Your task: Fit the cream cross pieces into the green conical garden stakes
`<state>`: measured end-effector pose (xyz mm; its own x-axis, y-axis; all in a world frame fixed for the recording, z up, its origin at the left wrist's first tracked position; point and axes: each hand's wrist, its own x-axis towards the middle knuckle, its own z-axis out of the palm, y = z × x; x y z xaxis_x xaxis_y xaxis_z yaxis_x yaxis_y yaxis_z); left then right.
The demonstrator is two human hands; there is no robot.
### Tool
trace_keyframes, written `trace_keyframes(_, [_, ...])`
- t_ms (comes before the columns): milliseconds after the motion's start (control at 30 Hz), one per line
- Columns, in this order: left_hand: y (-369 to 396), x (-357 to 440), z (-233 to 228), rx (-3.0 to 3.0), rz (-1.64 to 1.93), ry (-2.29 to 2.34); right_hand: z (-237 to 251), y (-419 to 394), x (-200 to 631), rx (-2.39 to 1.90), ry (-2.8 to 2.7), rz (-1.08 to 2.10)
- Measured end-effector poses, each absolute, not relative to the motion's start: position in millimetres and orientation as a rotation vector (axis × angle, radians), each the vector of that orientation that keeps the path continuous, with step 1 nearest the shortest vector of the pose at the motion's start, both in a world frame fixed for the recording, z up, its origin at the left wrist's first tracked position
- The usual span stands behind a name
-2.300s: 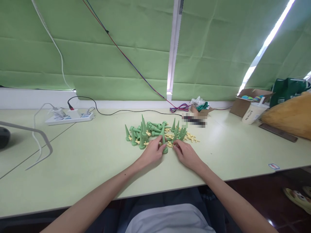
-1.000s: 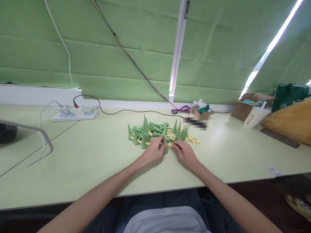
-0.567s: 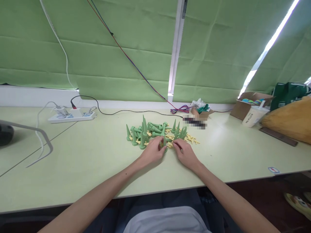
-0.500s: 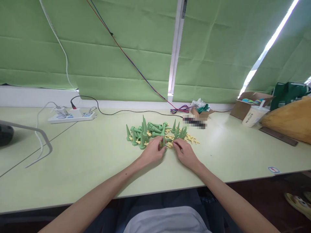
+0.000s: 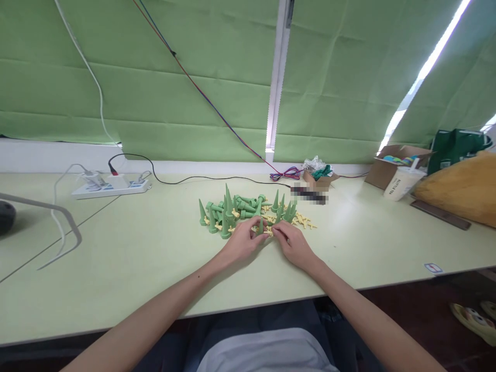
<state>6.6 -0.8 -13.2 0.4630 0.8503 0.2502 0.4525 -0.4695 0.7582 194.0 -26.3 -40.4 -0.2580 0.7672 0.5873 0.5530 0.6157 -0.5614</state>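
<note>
My left hand [image 5: 243, 241] is closed around a green plastic spike [image 5: 261, 226], held point up just above the table. Close beside it on the right, my right hand [image 5: 293, 242] has its thumb and fingers pinched at a small yellow plastic piece [image 5: 268, 233], which meets the lower part of that spike; fingers partly cover the contact. Behind my left hand, several green spikes stand upright [image 5: 225, 222], some with yellow pieces on them. Further back lies a heap of loose green spikes [image 5: 246, 205]. Loose yellow pieces [image 5: 304, 221] are scattered behind my right hand.
A white power strip [image 5: 112, 187] with plugs lies at the back left. Along the back right are a small open carton [image 5: 318, 182], a larger cardboard box [image 5: 377, 173], a drink cup [image 5: 401, 185] and a brown flat bar [image 5: 440, 214]. A black cable [image 5: 209, 177] crosses the table's rear.
My right fingertips have moved slightly left, closer to the spike in my left hand. The yellow piece now shows between the two hands. The whole view has shifted a little.
</note>
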Motion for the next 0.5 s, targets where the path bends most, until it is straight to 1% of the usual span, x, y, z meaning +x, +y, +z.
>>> trace_keyframes(500, [-1.6,7.7,-10.6,2.094,0.826,1.019,-42.5,-26.3,193.4,-1.117,-1.97,0.307])
